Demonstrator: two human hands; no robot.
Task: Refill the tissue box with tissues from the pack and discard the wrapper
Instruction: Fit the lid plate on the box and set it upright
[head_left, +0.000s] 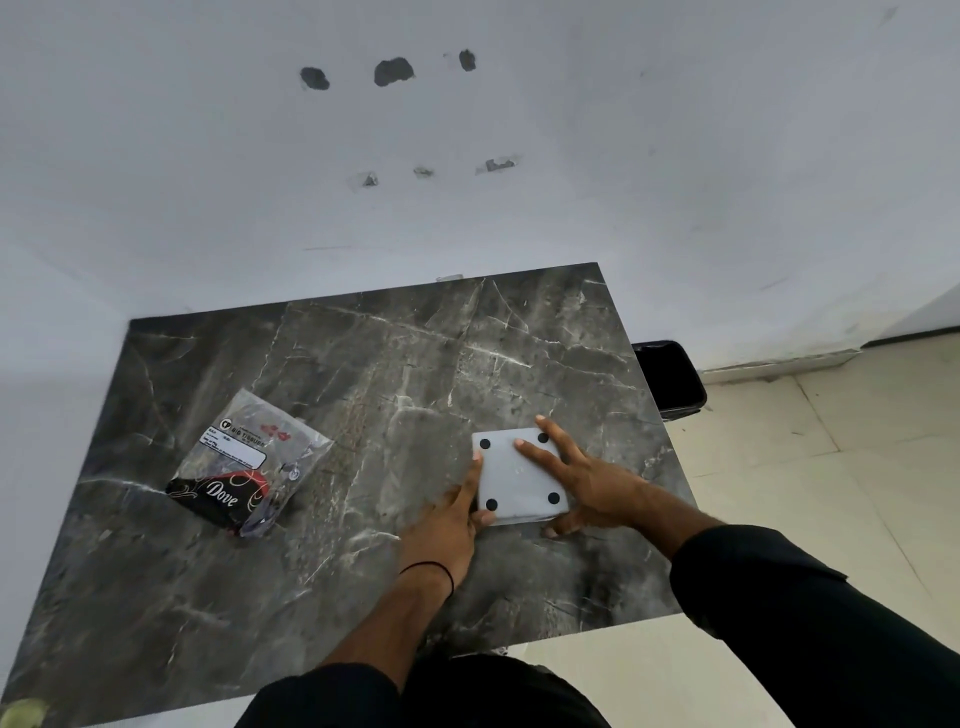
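Two grips worked the upturned tissue box (508, 486): left grip (449, 519) pinched its edge, right grip (592, 486) pressed flat-fingered. Wrapper (249, 462) lay on the counter (415, 364), seemingly emptied, not yet binned.

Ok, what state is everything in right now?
box: upside down on table, four-dot base up.
left hand: holds box's left edge.
right hand: fingers flat on base.
pack: lying flat, apart from hands; open or sealed unclear.
bin: open, beside table.

Marble table (363, 364), tissue box (511, 488), plastic wrapper (244, 452)
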